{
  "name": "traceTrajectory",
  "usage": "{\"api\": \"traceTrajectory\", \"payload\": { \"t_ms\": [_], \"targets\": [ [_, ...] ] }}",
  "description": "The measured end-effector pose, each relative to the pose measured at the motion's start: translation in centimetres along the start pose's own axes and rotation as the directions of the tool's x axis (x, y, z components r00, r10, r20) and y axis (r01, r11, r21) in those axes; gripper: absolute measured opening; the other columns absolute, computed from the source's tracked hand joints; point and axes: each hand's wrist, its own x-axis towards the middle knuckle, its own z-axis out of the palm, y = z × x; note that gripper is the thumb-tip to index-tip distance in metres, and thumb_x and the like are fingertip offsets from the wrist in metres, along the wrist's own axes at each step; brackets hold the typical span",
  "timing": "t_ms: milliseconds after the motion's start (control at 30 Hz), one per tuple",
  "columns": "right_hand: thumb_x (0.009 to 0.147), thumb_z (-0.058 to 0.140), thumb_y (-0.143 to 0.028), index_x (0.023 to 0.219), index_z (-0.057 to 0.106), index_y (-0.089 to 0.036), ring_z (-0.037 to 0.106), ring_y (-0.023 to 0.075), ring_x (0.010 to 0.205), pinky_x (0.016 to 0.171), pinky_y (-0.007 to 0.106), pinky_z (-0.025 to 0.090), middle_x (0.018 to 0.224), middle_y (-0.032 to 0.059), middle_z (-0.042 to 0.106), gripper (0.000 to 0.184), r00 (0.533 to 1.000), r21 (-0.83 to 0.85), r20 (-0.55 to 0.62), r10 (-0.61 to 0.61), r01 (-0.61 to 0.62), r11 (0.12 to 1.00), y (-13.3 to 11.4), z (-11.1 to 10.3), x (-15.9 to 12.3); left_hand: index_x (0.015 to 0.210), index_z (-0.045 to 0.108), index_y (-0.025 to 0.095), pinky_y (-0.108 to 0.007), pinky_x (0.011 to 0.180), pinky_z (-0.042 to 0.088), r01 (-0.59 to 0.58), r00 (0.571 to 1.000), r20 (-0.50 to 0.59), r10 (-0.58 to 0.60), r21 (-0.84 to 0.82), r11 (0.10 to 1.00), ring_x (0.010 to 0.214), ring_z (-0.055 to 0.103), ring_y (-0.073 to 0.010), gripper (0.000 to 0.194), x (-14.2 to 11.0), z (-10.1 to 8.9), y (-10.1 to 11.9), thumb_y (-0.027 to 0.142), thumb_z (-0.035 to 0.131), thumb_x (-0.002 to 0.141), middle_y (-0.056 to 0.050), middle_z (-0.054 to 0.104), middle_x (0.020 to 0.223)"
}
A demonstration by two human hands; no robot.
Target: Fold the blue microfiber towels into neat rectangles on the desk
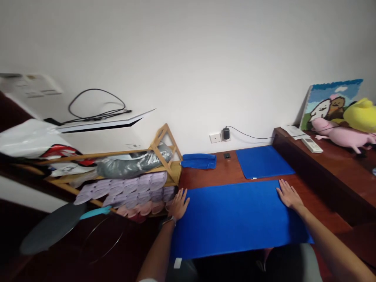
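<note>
A large blue cloth (pixel 235 219) lies spread flat on the reddish-brown desk (pixel 205 178), its near edge reaching the desk's front with a white tag at the near left corner. My left hand (pixel 178 204) rests on its far left corner, fingers apart, with a watch on the wrist. At the far right corner, my right hand (pixel 289 194) lies flat with fingers spread. Beyond it, a smaller blue cloth (pixel 264 161) lies flat near the wall. A folded blue cloth (pixel 198 161) sits at the back left of the desk.
Left of the desk stands a wooden rack (pixel 173 172) holding lilac and pink slippers (pixel 129 192), bags and a white box (pixel 102 139). A charger (pixel 226 133) is plugged into the wall. On the raised right ledge are a remote (pixel 311 145), a pink plush toy (pixel 343 135) and a picture (pixel 331 102).
</note>
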Motion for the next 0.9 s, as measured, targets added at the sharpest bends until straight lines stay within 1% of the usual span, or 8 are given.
{"api": "traceTrajectory", "payload": {
  "t_ms": [133,233,367,533,667,733,800,900],
  "targets": [
    [0.101,0.016,-0.049,0.165,0.024,-0.007,0.021,0.0266,0.16,0.129,0.047,0.022,0.172,0.0135,0.025,0.077,0.995,-0.002,0.087,0.039,-0.039,0.999,-0.4,-1.2,0.8,0.161,0.038,0.024,-0.046,0.122,0.034,0.006,1.0,0.007,-0.006,-0.041,0.999,0.155,0.035,-0.0252,0.06,0.6,-1.2,-0.8,0.048,0.026,0.108,-0.009,0.042,0.166],
    [0.102,0.016,-0.048,0.163,0.03,-0.004,0.024,0.0293,0.159,0.128,0.049,0.024,0.17,0.0167,0.029,0.076,0.998,0.048,0.009,-0.056,0.055,0.997,-4.0,-2.2,0.0,0.164,0.031,0.019,-0.047,0.125,0.03,0.034,0.997,-0.065,-0.039,-0.062,0.997,0.158,0.028,-0.0256,0.06,0.1,-2.4,-1.5,0.043,0.02,0.11,-0.012,0.034,0.17],
    [0.105,0.013,-0.051,0.164,0.031,-0.009,0.023,0.0278,0.159,0.129,0.048,0.021,0.17,0.0135,0.032,0.075,0.938,0.135,-0.115,-0.328,0.342,0.93,-14.2,-2.3,-4.5,0.163,0.035,0.021,-0.046,0.127,0.029,-0.015,0.993,-0.114,0.006,-0.079,0.997,0.158,0.028,-0.0243,0.058,-3.1,-2.4,0.3,0.043,0.024,0.11,-0.009,0.034,0.17],
    [0.107,0.013,-0.053,0.166,0.027,-0.015,0.021,0.0242,0.16,0.13,0.047,0.017,0.171,0.0086,0.029,0.071,0.815,0.239,-0.041,-0.578,0.569,0.787,-29.8,-1.2,-11.9,0.165,0.028,0.026,-0.05,0.129,0.024,-0.168,0.982,-0.09,0.165,-0.02,0.986,0.159,0.026,-0.024,0.059,-7.4,0.1,4.5,0.046,0.029,0.11,-0.007,0.03,0.172],
    [0.107,0.02,-0.045,0.165,0.027,-0.012,0.02,0.0245,0.16,0.13,0.046,0.017,0.171,0.0108,0.026,0.067,0.747,0.276,0.012,-0.665,0.636,0.72,-38.9,-0.2,-15.2,0.167,0.023,0.027,-0.051,0.129,0.023,-0.182,0.981,-0.063,0.182,0.017,0.983,0.159,0.026,-0.0241,0.06,-8.0,0.8,5.3,0.045,0.027,0.11,-0.008,0.032,0.171],
    [0.107,0.021,-0.042,0.165,0.027,-0.01,0.018,0.0251,0.16,0.131,0.047,0.015,0.171,0.0123,0.025,0.066,0.742,0.277,0.019,-0.671,0.64,0.716,-41.5,0.5,-15.8,0.166,0.025,0.026,-0.05,0.129,0.024,-0.186,0.98,-0.058,0.188,0.03,0.982,0.158,0.028,-0.0237,0.058,-7.9,0.6,5.1,0.043,0.025,0.11,-0.007,0.034,0.17],
    [0.107,0.021,-0.042,0.165,0.027,-0.01,0.017,0.0251,0.161,0.131,0.047,0.013,0.171,0.0127,0.023,0.066,0.739,0.272,0.02,-0.673,0.644,0.715,-42.5,1.1,-15.9,0.166,0.027,0.026,-0.05,0.128,0.024,-0.187,0.981,-0.049,0.189,0.041,0.981,0.158,0.029,-0.0235,0.058,-7.7,0.5,4.8,0.042,0.024,0.11,-0.007,0.035,0.17],
    [0.107,0.019,-0.046,0.165,0.025,-0.011,0.014,0.0236,0.161,0.131,0.047,0.011,0.172,0.0117,0.021,0.068,0.753,0.255,0.02,-0.658,0.632,0.731,-40.8,1.3,-14.6,0.166,0.027,0.026,-0.049,0.129,0.024,-0.178,0.982,-0.046,0.181,0.052,0.983,0.158,0.028,-0.0233,0.059,-7.6,0.3,4.7,0.045,0.024,0.11,-0.006,0.033,0.171]
  ]
}}
